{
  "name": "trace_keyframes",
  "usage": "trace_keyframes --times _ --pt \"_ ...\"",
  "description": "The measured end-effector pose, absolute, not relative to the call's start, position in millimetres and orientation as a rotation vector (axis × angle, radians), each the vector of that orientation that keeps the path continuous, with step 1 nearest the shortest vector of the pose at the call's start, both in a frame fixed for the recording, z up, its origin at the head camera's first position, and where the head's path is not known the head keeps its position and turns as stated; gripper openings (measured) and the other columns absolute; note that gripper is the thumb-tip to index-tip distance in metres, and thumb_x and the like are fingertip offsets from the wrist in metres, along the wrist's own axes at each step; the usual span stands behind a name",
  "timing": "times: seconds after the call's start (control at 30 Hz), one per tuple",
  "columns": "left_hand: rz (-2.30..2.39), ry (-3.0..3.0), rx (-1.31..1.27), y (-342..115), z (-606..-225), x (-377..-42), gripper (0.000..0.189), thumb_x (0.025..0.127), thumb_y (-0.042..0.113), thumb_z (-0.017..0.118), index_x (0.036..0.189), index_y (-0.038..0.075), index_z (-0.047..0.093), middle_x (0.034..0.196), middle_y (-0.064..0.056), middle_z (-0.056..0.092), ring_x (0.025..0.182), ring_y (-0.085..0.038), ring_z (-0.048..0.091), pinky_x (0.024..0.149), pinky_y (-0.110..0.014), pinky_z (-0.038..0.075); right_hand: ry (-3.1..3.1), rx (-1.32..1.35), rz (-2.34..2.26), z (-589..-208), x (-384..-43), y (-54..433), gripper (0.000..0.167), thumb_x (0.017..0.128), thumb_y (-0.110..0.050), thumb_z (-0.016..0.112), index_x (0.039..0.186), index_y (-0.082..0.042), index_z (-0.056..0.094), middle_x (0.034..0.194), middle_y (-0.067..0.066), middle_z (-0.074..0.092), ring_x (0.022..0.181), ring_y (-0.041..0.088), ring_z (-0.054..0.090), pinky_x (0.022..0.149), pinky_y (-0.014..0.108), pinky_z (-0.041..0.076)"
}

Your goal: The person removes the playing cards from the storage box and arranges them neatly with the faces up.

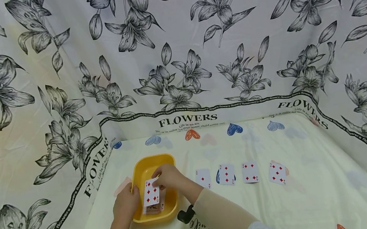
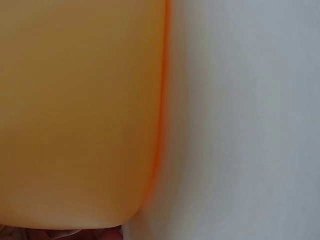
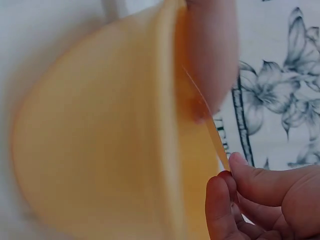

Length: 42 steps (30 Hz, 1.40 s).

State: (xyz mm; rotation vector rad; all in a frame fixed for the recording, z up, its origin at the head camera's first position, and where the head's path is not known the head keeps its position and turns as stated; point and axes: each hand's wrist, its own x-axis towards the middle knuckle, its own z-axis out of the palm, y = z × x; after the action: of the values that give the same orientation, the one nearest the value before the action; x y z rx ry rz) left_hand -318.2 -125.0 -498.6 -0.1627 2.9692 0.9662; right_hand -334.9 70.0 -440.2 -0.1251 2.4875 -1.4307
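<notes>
My right hand [image 1: 170,177] pinches a playing card [image 1: 151,193], the six of diamonds, above a yellow plastic bin [image 1: 172,162]. In the right wrist view, the thumb and fingertips of that hand [image 3: 265,200] hold the card edge-on. My left hand [image 1: 125,204] grips the bin's left rim. The left wrist view is mostly filled by the bin's outer wall [image 2: 85,120], with a bit of fingers [image 2: 60,234] at the bottom edge. More playing cards [image 1: 152,210] lie inside the bin, partly covered by the held one.
Right of the bin, several face-up diamond cards lie in a spaced row, from the leftmost card [image 1: 204,178] to the five of diamonds [image 1: 277,173]. They rest on a pale heart-print cloth [image 1: 238,215]. A flower-print curtain [image 1: 173,34] rises behind and along both sides.
</notes>
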Motion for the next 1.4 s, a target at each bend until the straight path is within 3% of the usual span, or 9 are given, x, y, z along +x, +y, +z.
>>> trace_keyframes --times 0.1,0.4,0.67,1.03,1.23,1.4 --pt "0.975 2.970 -0.158 -125.7 -498.6 -319.0 0.044 0.106 0.030 0.040 0.128 -0.003 0.058 0.096 -0.016 0.060 0.075 -0.026 0.054 0.063 -0.039 0.043 2.473 -0.121 -1.451 -435.2 -338.3 80.5 0.017 0.087 -0.008 0.082 0.102 -0.006 0.077 0.082 0.001 0.066 0.062 0.017 0.067 0.065 0.030 0.057" --pt "0.961 2.990 -0.139 -125.3 -494.9 -316.0 0.043 0.105 0.028 0.040 0.127 -0.004 0.060 0.098 -0.016 0.063 0.073 -0.026 0.054 0.062 -0.038 0.043 2.419 -0.092 -1.548 -428.5 -344.6 117.0 0.021 0.086 -0.007 0.082 0.106 -0.003 0.077 0.086 0.005 0.067 0.064 0.018 0.067 0.067 0.032 0.059" --pt "0.932 3.005 -0.130 -125.1 -494.3 -313.0 0.048 0.105 0.027 0.040 0.135 -0.007 0.056 0.119 -0.026 0.065 0.080 -0.029 0.059 0.073 -0.049 0.050 2.381 -0.066 -1.630 -432.9 -340.3 146.0 0.020 0.086 -0.004 0.082 0.104 -0.001 0.076 0.086 0.007 0.068 0.064 0.018 0.067 0.065 0.032 0.059" --pt "0.969 2.988 -0.151 -124.6 -495.9 -313.1 0.041 0.105 0.028 0.040 0.124 -0.004 0.060 0.091 -0.013 0.061 0.070 -0.024 0.053 0.059 -0.036 0.041 2.406 -0.078 -1.616 -436.5 -327.0 177.8 0.023 0.087 -0.007 0.081 0.109 -0.001 0.076 0.087 0.007 0.068 0.064 0.018 0.067 0.070 0.038 0.059" --pt "0.967 2.987 -0.149 -125.3 -496.8 -314.2 0.043 0.105 0.028 0.040 0.127 -0.004 0.059 0.095 -0.015 0.061 0.071 -0.024 0.053 0.060 -0.036 0.041 2.425 -0.056 -1.583 -438.1 -316.8 193.2 0.022 0.087 -0.009 0.081 0.108 -0.004 0.076 0.087 0.007 0.068 0.066 0.018 0.068 0.074 0.042 0.059" --pt "0.974 2.982 -0.138 -125.4 -498.0 -314.9 0.042 0.106 0.028 0.041 0.127 -0.003 0.059 0.094 -0.014 0.061 0.071 -0.023 0.053 0.060 -0.035 0.042 2.414 -0.021 -1.575 -443.2 -307.0 205.9 0.022 0.087 -0.007 0.081 0.108 -0.003 0.076 0.089 0.008 0.067 0.069 0.018 0.068 0.067 0.032 0.058"
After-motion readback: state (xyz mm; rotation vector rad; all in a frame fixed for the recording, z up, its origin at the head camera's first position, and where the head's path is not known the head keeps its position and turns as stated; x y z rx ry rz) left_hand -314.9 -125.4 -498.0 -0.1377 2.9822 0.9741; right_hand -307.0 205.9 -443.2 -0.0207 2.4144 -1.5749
